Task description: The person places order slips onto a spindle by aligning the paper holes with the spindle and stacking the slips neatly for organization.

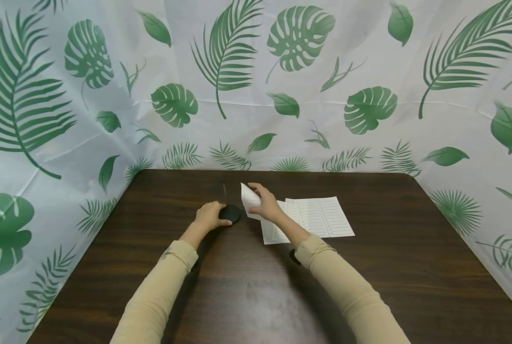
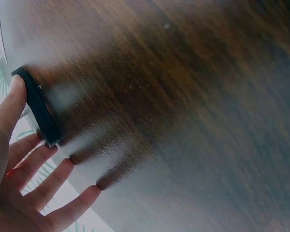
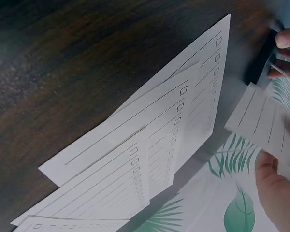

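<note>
My left hand (image 1: 210, 215) grips the round black base of a bill spike (image 1: 230, 214), thumb on the near edge and fingertips along the far side. Its thin rod points straight up. The left wrist view shows the base edge-on (image 2: 38, 108), with the thumb and two fingertips against it and the other fingertips at the table. Just right of the spike, my right hand (image 1: 265, 203) holds a lined sheet of paper (image 1: 250, 198) up off the table, bent between thumb and fingers. In the right wrist view this sheet (image 3: 258, 118) overlaps the area near the spike's base (image 3: 261, 60).
Several lined sheets with small checkboxes (image 1: 320, 217) lie overlapping under and to the right of my right forearm. The dark wooden table (image 1: 247, 291) has rounded far corners. A white cloth with green leaf prints (image 1: 239, 124) hangs behind it and along both sides.
</note>
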A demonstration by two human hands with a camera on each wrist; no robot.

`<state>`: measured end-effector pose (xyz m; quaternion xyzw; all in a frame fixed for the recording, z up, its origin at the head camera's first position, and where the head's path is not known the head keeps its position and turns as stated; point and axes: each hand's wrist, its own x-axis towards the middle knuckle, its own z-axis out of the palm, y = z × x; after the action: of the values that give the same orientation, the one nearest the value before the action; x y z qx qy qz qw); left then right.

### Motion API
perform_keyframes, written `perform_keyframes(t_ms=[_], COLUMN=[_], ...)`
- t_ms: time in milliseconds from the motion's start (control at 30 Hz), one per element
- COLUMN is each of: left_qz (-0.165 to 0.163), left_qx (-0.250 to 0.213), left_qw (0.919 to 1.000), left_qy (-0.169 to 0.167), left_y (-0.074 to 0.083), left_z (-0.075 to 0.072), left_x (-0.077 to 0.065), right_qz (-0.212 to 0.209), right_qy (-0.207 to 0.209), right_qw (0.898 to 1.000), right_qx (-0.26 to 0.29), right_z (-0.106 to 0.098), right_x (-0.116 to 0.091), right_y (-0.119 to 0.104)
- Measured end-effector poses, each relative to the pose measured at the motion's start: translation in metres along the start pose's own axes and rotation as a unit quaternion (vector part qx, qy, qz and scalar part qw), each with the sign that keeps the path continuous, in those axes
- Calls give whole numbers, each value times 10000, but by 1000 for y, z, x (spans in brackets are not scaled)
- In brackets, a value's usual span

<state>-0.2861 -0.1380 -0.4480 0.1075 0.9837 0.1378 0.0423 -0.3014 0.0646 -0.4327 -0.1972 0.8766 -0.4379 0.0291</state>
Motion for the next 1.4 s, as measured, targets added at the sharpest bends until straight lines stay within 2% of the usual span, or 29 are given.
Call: perform_keyframes(t_ms=[367,500,667,767,900,1000,1167,1400], left_qz=[8,-2,-25,-16,-6,-25,-50,-65], left_qx=[-1,-28,-45,-29,-27,-49,-72,-124], left_qw=[10000,10000,10000,10000,10000,10000,9999,9999], left_qy=[19,0,-27,-15,-28,-42,-57,-45], left_y=[0,0,1,1,0,0,-1,-1], left_z=[-1,0,-1,-2,-1,-1,-2,-2], left_x=[-1,-1,-1,-2,-1,0,0,-1], right_qz=[778,1107,1520,1588,1413,1397,1683,1957], right_qy=[326,321,309,391,554,641,561,440], right_qw=[9962,9905,9767,9710,9684,9671,9622,9627], right_qx=[213,749,1483,1746,1979,2028,2067,1815], right_z=[-6,-8,-12,-14,-14,-14,-13,-13], right_x=[-7,-7,-7,-8,-8,-8,-7,-10], right_y=[-1,2,5,4,4,2,-3,-7])
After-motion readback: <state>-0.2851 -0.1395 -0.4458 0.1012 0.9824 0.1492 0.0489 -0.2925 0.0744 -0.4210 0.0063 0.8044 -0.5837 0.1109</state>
